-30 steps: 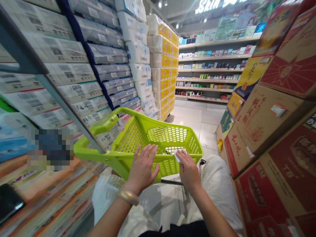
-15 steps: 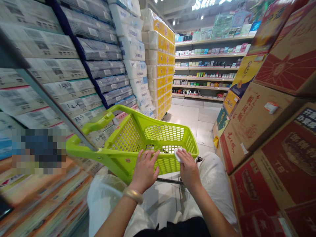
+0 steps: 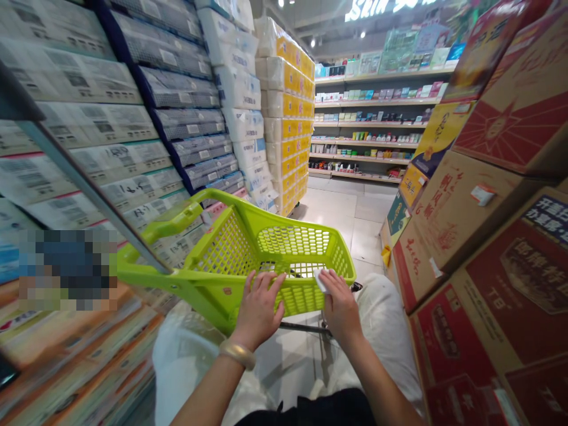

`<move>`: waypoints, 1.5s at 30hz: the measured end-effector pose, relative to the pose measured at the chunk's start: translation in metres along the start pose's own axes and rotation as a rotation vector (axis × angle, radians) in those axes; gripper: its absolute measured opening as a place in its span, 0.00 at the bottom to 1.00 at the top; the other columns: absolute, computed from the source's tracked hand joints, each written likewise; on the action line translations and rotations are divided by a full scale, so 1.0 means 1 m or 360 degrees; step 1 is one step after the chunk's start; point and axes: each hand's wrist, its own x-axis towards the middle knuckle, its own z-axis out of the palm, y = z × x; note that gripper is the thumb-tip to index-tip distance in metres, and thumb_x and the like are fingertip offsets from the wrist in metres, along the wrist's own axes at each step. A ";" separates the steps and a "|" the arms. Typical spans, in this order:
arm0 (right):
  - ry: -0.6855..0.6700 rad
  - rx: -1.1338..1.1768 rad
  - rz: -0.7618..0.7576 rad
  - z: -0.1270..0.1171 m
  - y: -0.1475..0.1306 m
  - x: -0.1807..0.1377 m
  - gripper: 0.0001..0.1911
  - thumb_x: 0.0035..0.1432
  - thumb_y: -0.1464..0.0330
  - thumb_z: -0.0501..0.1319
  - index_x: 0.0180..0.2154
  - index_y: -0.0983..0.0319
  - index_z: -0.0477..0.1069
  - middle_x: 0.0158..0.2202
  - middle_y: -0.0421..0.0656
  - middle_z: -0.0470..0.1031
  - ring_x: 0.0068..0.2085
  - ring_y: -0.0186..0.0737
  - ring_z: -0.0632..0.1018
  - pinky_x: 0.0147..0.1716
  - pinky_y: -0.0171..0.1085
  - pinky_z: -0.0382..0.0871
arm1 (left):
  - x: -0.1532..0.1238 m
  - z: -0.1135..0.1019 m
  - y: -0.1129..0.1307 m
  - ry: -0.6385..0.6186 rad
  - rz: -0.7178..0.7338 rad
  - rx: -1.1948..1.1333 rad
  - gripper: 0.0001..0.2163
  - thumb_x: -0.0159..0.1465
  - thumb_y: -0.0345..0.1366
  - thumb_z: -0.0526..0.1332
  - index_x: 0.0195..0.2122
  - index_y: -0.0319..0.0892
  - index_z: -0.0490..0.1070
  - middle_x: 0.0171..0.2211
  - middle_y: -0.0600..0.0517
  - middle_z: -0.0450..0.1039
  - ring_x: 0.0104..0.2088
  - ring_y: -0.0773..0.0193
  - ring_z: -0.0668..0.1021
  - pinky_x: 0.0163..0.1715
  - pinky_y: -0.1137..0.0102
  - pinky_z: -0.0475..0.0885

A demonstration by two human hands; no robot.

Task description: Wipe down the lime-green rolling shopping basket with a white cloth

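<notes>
Head view: one green shopping cart (image 3: 302, 294), standing crosswise before the person, handle end to the left, narrow end to the right. Near rim (image 3: 302, 278) below both hands.

Item, white wipe (image 3: 322, 281): small, folded or crumpled, at the near rim toward its right end. Material not legible; paper or cloth.

Step in hand, as judged: wiping down the rim. Good practice: wipe kept flat beneath the fingertips, pressure even, strokes run along the length of the rim and turned over its lip; the other hand steadying the cart, since it may roll or tip if pressed at the edge. A fresh fold would serve once the face is soiled. Lattice holes below the rim could snag a loose corner.

Left hand (image 3: 260, 310): fingers slightly apart, bent over the near rim left of the wipe; thumb well apart from them, lower, beside the outer wall, contact there not certain. Nothing held. Gold-coloured bangle (image 3: 238, 354) at the wrist.

Right hand (image 3: 341, 303): fingers together, closed over the white wipe at the rim; thumb hidden, so its part in the grip cannot be told.

Surroundings: stacked cartons (image 3: 444, 207), right; yellow-and-white packs (image 3: 288, 124), far left of the aisle.
</notes>
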 end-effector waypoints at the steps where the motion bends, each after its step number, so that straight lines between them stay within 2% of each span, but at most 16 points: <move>1: 0.0047 -0.0040 0.0053 -0.004 0.006 -0.001 0.27 0.56 0.80 0.50 0.54 0.60 0.73 0.55 0.47 0.76 0.60 0.48 0.72 0.61 0.56 0.64 | 0.000 0.001 0.000 0.0007 -0.0003 0.0005 0.22 0.59 0.32 0.59 0.56 0.44 0.67 0.49 0.45 0.71 0.54 0.50 0.70 0.63 0.49 0.54; 4: 0.0113 -0.0082 0.0133 -0.005 0.008 -0.002 0.27 0.55 0.80 0.50 0.54 0.60 0.73 0.54 0.48 0.76 0.60 0.48 0.72 0.61 0.56 0.64 | 0.000 0.002 0.002 0.0027 -0.0009 0.0018 0.22 0.59 0.32 0.59 0.56 0.44 0.68 0.49 0.45 0.72 0.53 0.50 0.70 0.63 0.48 0.53; 8: -0.0039 0.0055 -0.0047 0.006 -0.011 0.002 0.28 0.55 0.81 0.50 0.54 0.59 0.73 0.55 0.46 0.75 0.61 0.46 0.71 0.61 0.53 0.65 | 0.000 0.002 0.003 0.0020 -0.0009 0.0011 0.22 0.59 0.32 0.59 0.56 0.44 0.67 0.49 0.45 0.71 0.54 0.50 0.70 0.63 0.49 0.53; 11: -0.0092 0.0083 -0.0118 0.007 -0.013 0.001 0.28 0.55 0.80 0.50 0.54 0.59 0.72 0.57 0.45 0.74 0.61 0.46 0.71 0.61 0.53 0.65 | -0.001 0.002 0.001 0.0005 -0.0005 0.0001 0.23 0.58 0.31 0.59 0.56 0.44 0.67 0.49 0.46 0.71 0.54 0.51 0.69 0.64 0.49 0.53; 15: 0.0020 -0.0032 0.0050 -0.006 0.006 -0.003 0.28 0.56 0.80 0.50 0.54 0.60 0.72 0.55 0.47 0.75 0.60 0.48 0.72 0.61 0.56 0.65 | -0.002 0.002 0.001 0.0024 -0.0007 0.0011 0.22 0.58 0.31 0.60 0.55 0.45 0.68 0.49 0.46 0.71 0.54 0.51 0.70 0.64 0.49 0.53; 18: 0.0082 -0.0069 0.0142 -0.006 0.007 -0.002 0.27 0.55 0.80 0.50 0.54 0.61 0.73 0.54 0.48 0.76 0.60 0.49 0.72 0.61 0.57 0.64 | -0.001 0.003 0.002 0.0034 -0.0014 0.0011 0.22 0.58 0.31 0.60 0.55 0.45 0.67 0.49 0.46 0.71 0.54 0.50 0.70 0.64 0.49 0.53; 23: -0.0093 0.0088 -0.0150 0.010 -0.019 0.003 0.28 0.55 0.80 0.51 0.55 0.59 0.72 0.56 0.46 0.75 0.61 0.46 0.72 0.61 0.53 0.65 | -0.002 0.003 0.002 0.0026 -0.0014 0.0003 0.22 0.58 0.31 0.59 0.55 0.45 0.67 0.49 0.46 0.71 0.54 0.50 0.69 0.64 0.49 0.52; 25: -0.0119 0.0098 -0.0186 0.010 -0.020 0.002 0.28 0.56 0.80 0.51 0.55 0.58 0.72 0.56 0.46 0.75 0.61 0.45 0.72 0.61 0.52 0.66 | -0.003 0.002 0.002 0.0016 -0.0010 -0.0008 0.22 0.58 0.31 0.59 0.55 0.45 0.67 0.49 0.46 0.71 0.54 0.51 0.69 0.64 0.50 0.51; 30: 0.0032 -0.0058 0.0041 -0.006 0.000 -0.003 0.27 0.56 0.80 0.49 0.54 0.61 0.73 0.55 0.48 0.76 0.59 0.49 0.73 0.59 0.56 0.67 | -0.004 0.001 0.001 0.0025 -0.0023 -0.0009 0.21 0.58 0.31 0.59 0.55 0.45 0.68 0.49 0.46 0.71 0.54 0.51 0.69 0.64 0.50 0.52; 32: 0.0052 -0.0071 0.0060 -0.006 -0.001 -0.002 0.27 0.56 0.80 0.49 0.53 0.61 0.73 0.54 0.48 0.76 0.59 0.50 0.73 0.58 0.56 0.67 | -0.004 0.001 0.002 0.0027 -0.0035 -0.0017 0.21 0.58 0.31 0.59 0.55 0.45 0.68 0.49 0.46 0.71 0.54 0.51 0.69 0.64 0.50 0.51; 38: -0.0125 0.0132 -0.0230 0.009 -0.028 0.001 0.27 0.57 0.80 0.50 0.55 0.59 0.72 0.56 0.46 0.75 0.60 0.45 0.72 0.60 0.51 0.67 | -0.003 0.001 0.001 0.0000 -0.0033 -0.0035 0.21 0.59 0.30 0.58 0.55 0.44 0.67 0.49 0.46 0.71 0.54 0.51 0.69 0.65 0.50 0.50; 40: -0.0122 0.0120 -0.0198 0.006 -0.023 -0.001 0.27 0.57 0.80 0.50 0.55 0.59 0.72 0.56 0.46 0.75 0.61 0.45 0.71 0.61 0.52 0.66 | -0.004 0.001 0.000 -0.0001 -0.0027 -0.0040 0.21 0.59 0.30 0.58 0.54 0.44 0.67 0.49 0.46 0.71 0.55 0.51 0.69 0.65 0.51 0.49; 45: 0.0055 -0.0072 0.0088 -0.013 0.008 -0.009 0.26 0.57 0.79 0.50 0.54 0.61 0.73 0.54 0.48 0.76 0.60 0.49 0.72 0.59 0.56 0.66 | -0.004 0.005 0.000 0.0026 -0.0053 -0.0054 0.20 0.58 0.31 0.59 0.53 0.44 0.68 0.48 0.46 0.71 0.54 0.51 0.69 0.65 0.50 0.49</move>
